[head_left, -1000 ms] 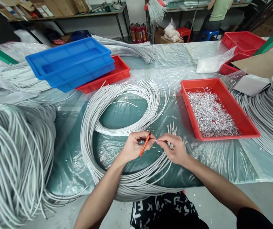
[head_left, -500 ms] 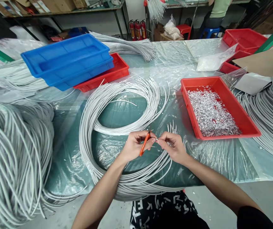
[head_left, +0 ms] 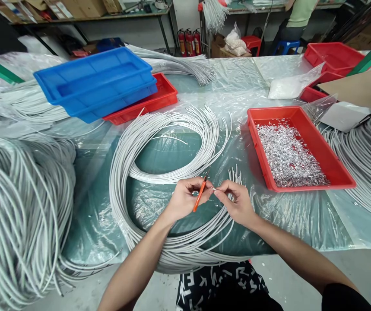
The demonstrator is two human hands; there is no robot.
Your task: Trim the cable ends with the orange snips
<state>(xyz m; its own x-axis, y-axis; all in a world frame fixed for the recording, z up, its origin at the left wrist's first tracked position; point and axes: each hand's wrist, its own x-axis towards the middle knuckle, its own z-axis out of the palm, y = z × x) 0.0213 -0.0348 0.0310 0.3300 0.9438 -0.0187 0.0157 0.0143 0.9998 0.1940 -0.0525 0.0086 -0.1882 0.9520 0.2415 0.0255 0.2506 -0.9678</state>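
My left hand (head_left: 187, 196) is closed around an orange-handled tool (head_left: 199, 197) with a thin dark tip; its exact kind is too small to tell. Thumb and forefinger of that hand also meet at a small whitish cable end (head_left: 214, 188). On the other side of this end, my right hand (head_left: 237, 201) pinches it, fingers curled. The two sets of fingertips almost touch. Beneath both hands lies a large coil of grey-white cable (head_left: 118, 190), its loose ends (head_left: 235, 174) sticking up just behind my right hand.
A red tray (head_left: 340, 175) of small shiny metal pieces (head_left: 289, 151) stands to the right. Stacked blue trays (head_left: 97, 80) rest on a red one at the back left. Cable bundles lie at far left (head_left: 23, 207) and far right (head_left: 366, 160). A person (head_left: 298, 21) sits in the background.
The view has shifted slightly. The orange-handled tool has tilted a little in my left hand, while both hands keep their pinch at the cable end.
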